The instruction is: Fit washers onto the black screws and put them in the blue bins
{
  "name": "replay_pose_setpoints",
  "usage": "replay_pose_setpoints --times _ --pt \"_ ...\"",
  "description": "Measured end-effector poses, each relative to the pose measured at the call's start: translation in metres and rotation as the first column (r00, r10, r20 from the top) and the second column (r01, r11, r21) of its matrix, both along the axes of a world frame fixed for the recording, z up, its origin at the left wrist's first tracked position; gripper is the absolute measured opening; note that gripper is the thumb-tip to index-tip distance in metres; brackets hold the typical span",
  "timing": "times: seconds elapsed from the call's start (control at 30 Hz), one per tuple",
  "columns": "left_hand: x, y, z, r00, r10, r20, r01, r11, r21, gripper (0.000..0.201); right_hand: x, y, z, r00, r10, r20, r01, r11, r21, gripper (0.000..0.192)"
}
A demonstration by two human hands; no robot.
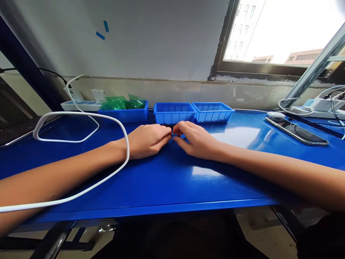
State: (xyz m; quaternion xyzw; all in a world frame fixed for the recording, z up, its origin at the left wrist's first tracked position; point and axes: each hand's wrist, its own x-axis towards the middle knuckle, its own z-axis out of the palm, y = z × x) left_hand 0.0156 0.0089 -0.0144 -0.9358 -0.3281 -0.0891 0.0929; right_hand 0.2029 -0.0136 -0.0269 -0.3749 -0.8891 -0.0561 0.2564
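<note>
My left hand (147, 141) rests low over the blue table, with thumb and fingertips pinched together on a thin black piece (175, 136). Facing it, my right hand (198, 141) has its curled index finger and thumb around the other end of that piece. Only a short dark length shows between the fingertips, too little to tell its kind. Just behind the hands stand a blue bin (174, 114) and, to its right, another blue bin (214, 113).
A blue bin (124, 116) with green plastic bags (121, 103) stands at back left, beside a power strip (81, 105). A white cable (107, 181) loops over my left forearm. A phone (296, 131) and another power strip (318, 109) lie at the right.
</note>
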Motion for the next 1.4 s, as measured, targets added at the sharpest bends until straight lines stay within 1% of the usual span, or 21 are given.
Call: replay_pose_setpoints --times 0.17,0.37,0.5,0.63,0.87,1.03,1.17,1.4 --pt "0.0003 -0.0016 0.0005 1.0 -0.001 -0.002 0.001 1.0 0.016 0.025 -0.0001 -0.0014 0.0005 1.0 0.017 -0.022 -0.017 1.0 -0.006 0.005" --pt "0.0002 -0.0021 0.0015 1.0 -0.007 0.0 0.007 1.0 0.029 0.027 -0.0012 -0.003 0.0014 1.0 -0.014 -0.002 0.014 1.0 -0.001 0.004" --pt "0.0001 -0.0024 0.0012 1.0 -0.019 0.003 0.019 1.0 0.012 0.026 -0.0014 -0.0028 0.0018 0.999 -0.024 0.029 0.024 1.0 0.003 0.006" --pt "0.0006 -0.0037 0.0021 1.0 -0.013 0.008 0.013 1.0 0.003 0.024 -0.0019 -0.0024 0.0017 0.997 -0.049 0.062 0.049 0.999 0.014 0.009" --pt "0.0002 -0.0023 0.0028 1.0 -0.004 -0.013 0.004 1.0 0.008 0.024 -0.0028 -0.0024 0.0018 0.991 -0.083 0.109 0.08 0.996 0.028 0.02" --pt "-0.0002 -0.0022 0.0031 1.0 0.006 -0.025 -0.006 1.0 0.013 0.029 -0.0033 -0.0052 0.0031 0.994 -0.084 0.075 0.085 0.996 -0.006 0.009" --pt "-0.0004 -0.0026 0.003 1.0 -0.009 -0.024 0.009 1.0 0.022 0.031 -0.0032 -0.006 0.0035 0.998 -0.061 0.03 0.061 0.998 0.005 0.009" --pt "0.0002 -0.0031 0.0034 1.0 -0.01 -0.017 0.01 1.0 0.014 0.031 -0.0029 -0.005 0.0042 0.998 -0.059 0.031 0.059 0.998 -0.003 0.008"
